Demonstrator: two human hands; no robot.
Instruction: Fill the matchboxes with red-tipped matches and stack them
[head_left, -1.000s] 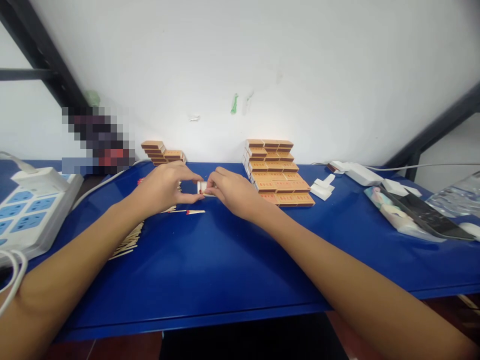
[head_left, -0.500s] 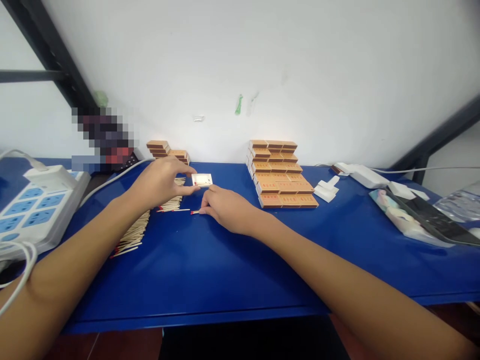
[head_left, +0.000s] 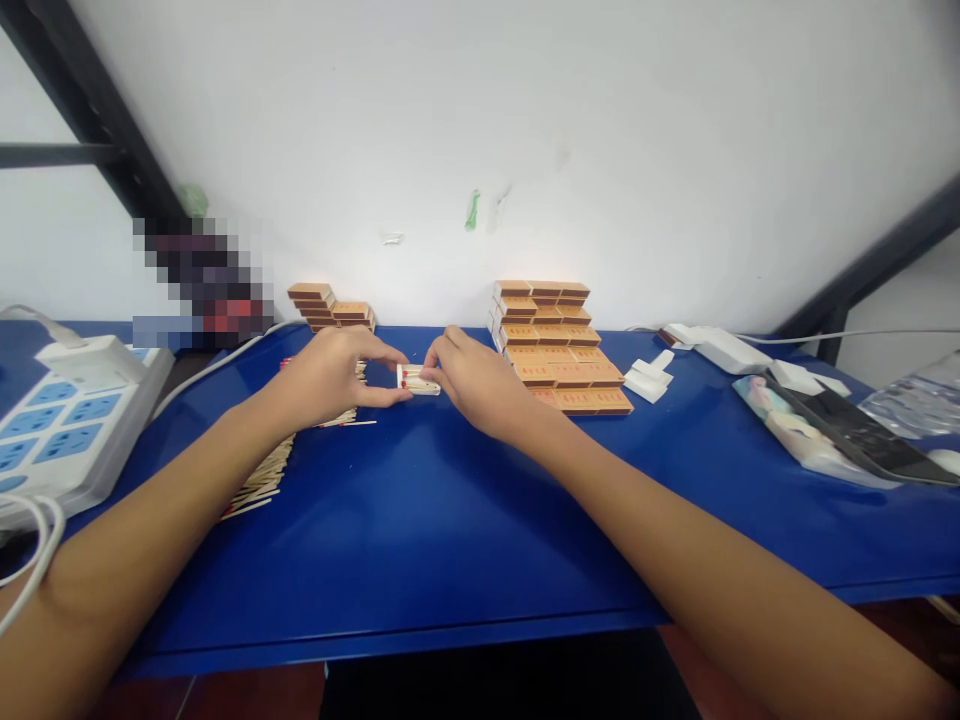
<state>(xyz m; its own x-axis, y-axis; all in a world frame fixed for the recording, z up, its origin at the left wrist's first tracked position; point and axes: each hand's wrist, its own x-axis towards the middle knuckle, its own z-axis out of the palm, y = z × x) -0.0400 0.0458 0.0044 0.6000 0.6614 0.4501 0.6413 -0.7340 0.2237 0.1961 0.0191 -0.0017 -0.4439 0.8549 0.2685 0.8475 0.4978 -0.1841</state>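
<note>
A small white matchbox tray [head_left: 426, 391] is pinched at its left end between the thumb and fingers of my left hand [head_left: 326, 378]. Several red-headed matches [head_left: 409, 377] lie inside it. Over the tray's right part, my right hand [head_left: 480, 385] is closed, its thumb and fingertips pinching a match at the opening; the fingers hide part of it. Loose matches [head_left: 264, 478] are spread in a pile beneath and beside my left forearm, some hidden by it.
Stepped rows of closed matchboxes [head_left: 566, 372] stand right of my hands against the wall. A smaller matchbox stack [head_left: 312, 294] is at the back left. A power strip [head_left: 82, 420] sits far left; folded white card [head_left: 649, 378] and a phone [head_left: 862, 425] lie right.
My right hand has risen from the table with the match it pinched and is now at the tray. The tray has shifted slightly right and down, its inside showing more matches.
</note>
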